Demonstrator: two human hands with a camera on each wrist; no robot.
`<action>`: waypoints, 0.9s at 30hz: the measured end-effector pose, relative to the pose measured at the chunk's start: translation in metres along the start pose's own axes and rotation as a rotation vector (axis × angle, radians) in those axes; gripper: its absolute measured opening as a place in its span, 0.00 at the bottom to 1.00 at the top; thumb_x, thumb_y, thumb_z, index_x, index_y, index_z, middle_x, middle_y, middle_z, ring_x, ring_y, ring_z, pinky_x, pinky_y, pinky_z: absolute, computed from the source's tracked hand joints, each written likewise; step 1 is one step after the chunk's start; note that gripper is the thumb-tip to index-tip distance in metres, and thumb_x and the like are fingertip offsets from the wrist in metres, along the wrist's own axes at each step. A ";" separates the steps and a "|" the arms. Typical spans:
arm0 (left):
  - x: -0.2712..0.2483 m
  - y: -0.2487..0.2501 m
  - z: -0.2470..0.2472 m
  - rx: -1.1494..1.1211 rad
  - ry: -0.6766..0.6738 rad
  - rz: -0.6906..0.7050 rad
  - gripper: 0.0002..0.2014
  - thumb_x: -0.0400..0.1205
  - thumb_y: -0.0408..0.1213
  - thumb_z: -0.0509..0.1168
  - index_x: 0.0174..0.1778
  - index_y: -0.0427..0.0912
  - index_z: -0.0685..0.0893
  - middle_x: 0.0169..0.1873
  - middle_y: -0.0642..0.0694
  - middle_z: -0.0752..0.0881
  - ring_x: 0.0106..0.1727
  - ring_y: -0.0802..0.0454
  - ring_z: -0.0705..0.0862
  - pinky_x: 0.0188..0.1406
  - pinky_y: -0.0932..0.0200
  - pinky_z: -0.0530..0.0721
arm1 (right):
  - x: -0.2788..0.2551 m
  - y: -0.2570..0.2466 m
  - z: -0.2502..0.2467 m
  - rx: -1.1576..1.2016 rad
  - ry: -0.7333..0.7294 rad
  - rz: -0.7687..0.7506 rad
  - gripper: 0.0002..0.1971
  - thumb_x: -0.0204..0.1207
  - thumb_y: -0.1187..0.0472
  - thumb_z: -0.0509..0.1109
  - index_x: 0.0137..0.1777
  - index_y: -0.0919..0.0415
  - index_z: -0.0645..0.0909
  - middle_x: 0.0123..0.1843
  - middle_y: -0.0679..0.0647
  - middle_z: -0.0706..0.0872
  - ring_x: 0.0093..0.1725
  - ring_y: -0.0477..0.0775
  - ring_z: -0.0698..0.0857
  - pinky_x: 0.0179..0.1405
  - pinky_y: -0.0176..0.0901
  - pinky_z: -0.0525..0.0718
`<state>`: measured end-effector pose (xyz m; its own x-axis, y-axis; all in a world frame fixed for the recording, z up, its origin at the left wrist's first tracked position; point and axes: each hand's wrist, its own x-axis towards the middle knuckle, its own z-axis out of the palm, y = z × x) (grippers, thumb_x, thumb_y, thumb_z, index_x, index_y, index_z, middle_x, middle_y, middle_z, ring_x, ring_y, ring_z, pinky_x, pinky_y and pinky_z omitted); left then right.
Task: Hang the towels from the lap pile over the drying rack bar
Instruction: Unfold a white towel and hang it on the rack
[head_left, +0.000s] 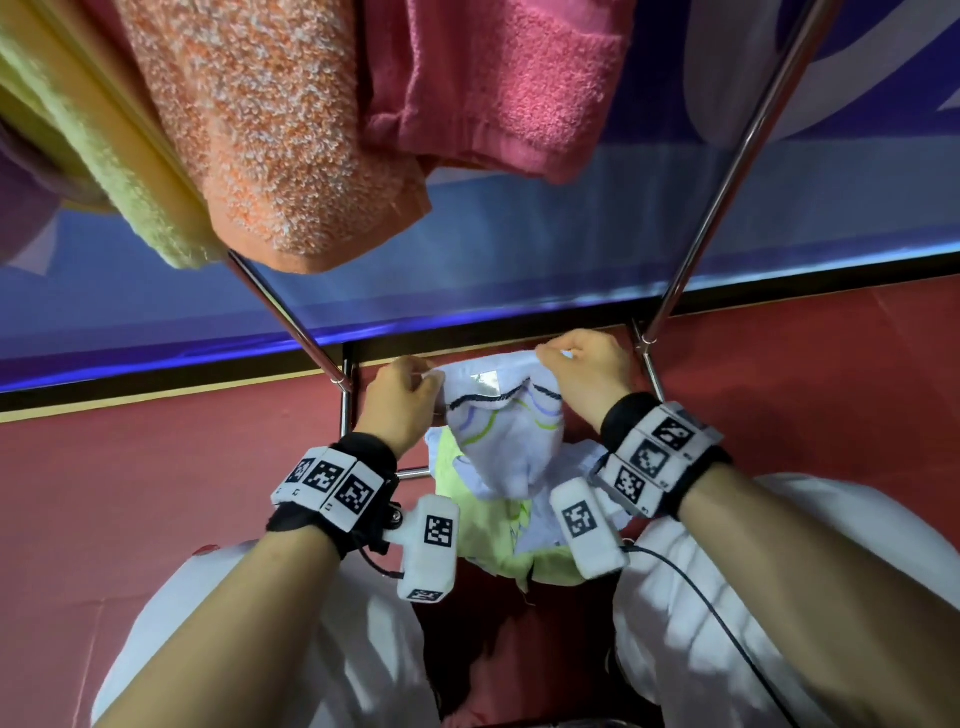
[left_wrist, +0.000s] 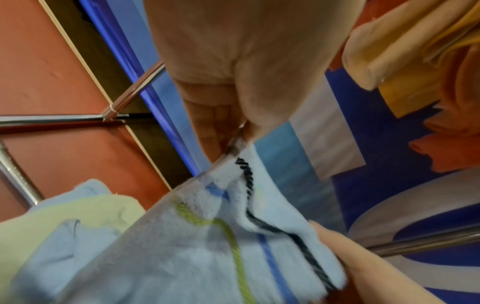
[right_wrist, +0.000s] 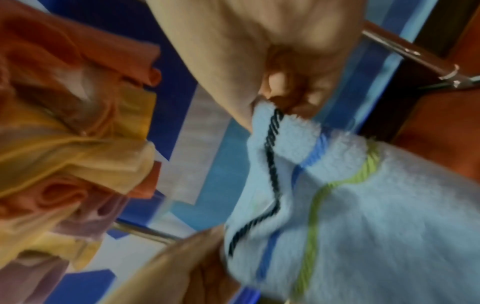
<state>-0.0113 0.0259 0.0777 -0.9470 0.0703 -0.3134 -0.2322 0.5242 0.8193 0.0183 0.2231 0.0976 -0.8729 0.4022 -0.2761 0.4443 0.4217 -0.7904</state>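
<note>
Both hands hold up a white towel (head_left: 506, 431) with black, blue and green wavy stripes above my lap. My left hand (head_left: 402, 397) pinches its upper left edge, and my right hand (head_left: 582, 371) pinches the upper right edge. In the left wrist view the thumb and fingers of the left hand (left_wrist: 233, 131) clamp the towel (left_wrist: 197, 246) corner. The right wrist view shows the right hand (right_wrist: 283, 96) gripping the towel (right_wrist: 363, 216) by its black-striped edge. A pale green towel (head_left: 498, 540) and more white cloth lie in the lap pile below.
Overhead hang a yellow-green towel (head_left: 78, 130), an orange speckled towel (head_left: 280, 135) and a pink towel (head_left: 498, 78). Chrome rack legs (head_left: 727, 171) slant down on both sides, joined by a lower frame (head_left: 345, 400). A red floor and a blue wall panel lie beyond.
</note>
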 end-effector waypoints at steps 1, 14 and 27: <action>0.002 -0.003 0.004 -0.022 0.002 -0.027 0.09 0.74 0.46 0.64 0.39 0.43 0.81 0.34 0.38 0.87 0.38 0.39 0.88 0.47 0.35 0.88 | -0.002 -0.003 0.006 -0.009 -0.005 0.016 0.06 0.74 0.57 0.72 0.45 0.58 0.88 0.43 0.50 0.88 0.48 0.49 0.84 0.46 0.32 0.75; -0.013 0.018 0.028 0.183 -0.085 0.189 0.07 0.82 0.34 0.65 0.54 0.39 0.77 0.43 0.45 0.89 0.44 0.47 0.88 0.43 0.60 0.82 | -0.015 -0.014 0.033 0.275 -0.276 0.104 0.06 0.69 0.75 0.70 0.33 0.69 0.85 0.44 0.77 0.87 0.44 0.70 0.90 0.51 0.72 0.85; -0.010 0.010 0.027 0.229 -0.134 0.250 0.08 0.80 0.35 0.67 0.45 0.46 0.73 0.39 0.46 0.87 0.41 0.44 0.85 0.42 0.54 0.80 | -0.006 -0.003 0.029 -0.076 -0.234 -0.136 0.28 0.70 0.70 0.69 0.70 0.55 0.73 0.66 0.54 0.75 0.65 0.54 0.76 0.67 0.43 0.76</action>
<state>0.0015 0.0538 0.0756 -0.9272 0.3231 -0.1896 0.0728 0.6519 0.7548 0.0167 0.1961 0.0858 -0.9443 0.1432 -0.2963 0.3264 0.5226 -0.7876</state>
